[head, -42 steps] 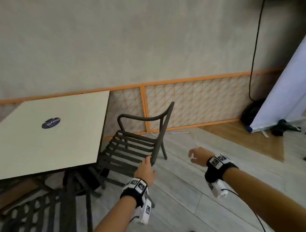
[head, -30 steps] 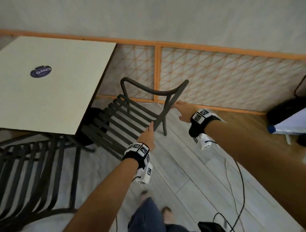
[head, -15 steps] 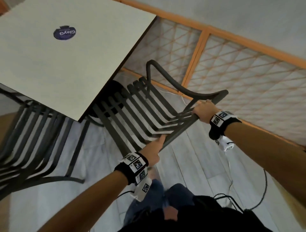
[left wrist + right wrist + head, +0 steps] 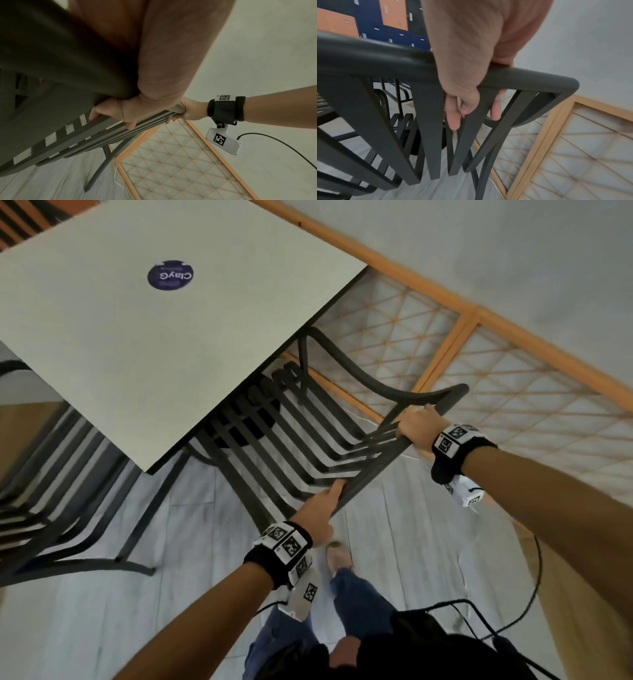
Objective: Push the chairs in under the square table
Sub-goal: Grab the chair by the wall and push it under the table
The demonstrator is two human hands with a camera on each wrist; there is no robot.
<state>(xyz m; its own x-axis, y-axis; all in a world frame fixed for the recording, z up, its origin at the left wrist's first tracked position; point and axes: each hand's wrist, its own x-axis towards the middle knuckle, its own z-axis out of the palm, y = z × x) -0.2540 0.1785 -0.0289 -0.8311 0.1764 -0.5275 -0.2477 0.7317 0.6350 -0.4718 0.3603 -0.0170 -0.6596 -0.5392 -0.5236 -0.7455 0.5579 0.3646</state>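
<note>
The square table point(image 4: 137, 337) has a beige top with a round purple sticker point(image 4: 170, 275). A dark slatted chair point(image 4: 373, 470) stands at its right side, with the front of the seat under the table edge. My left hand point(image 4: 320, 510) grips the near end of the backrest's top rail, thumb along the rail. My right hand point(image 4: 416, 426) grips the far end of that rail. In the right wrist view my right hand point(image 4: 465, 60) curls over the rail point(image 4: 530, 77), fingertips between the slats. In the left wrist view my left hand point(image 4: 154, 60) wraps the rail point(image 4: 60, 67), and my right hand point(image 4: 187, 112) holds it further along.
A second dark chair point(image 4: 102, 561) stands at the table's near left side. An orange-framed lattice panel point(image 4: 445, 344) runs along the wall just behind the held chair. My feet point(image 4: 339, 556) are on the grey plank floor behind the chair. A black cable point(image 4: 534, 577) trails at the right.
My right hand came over and took hold of the top rail while the left kept its hold. I have stepped in close, and the seat's front now lies under the table edge.
</note>
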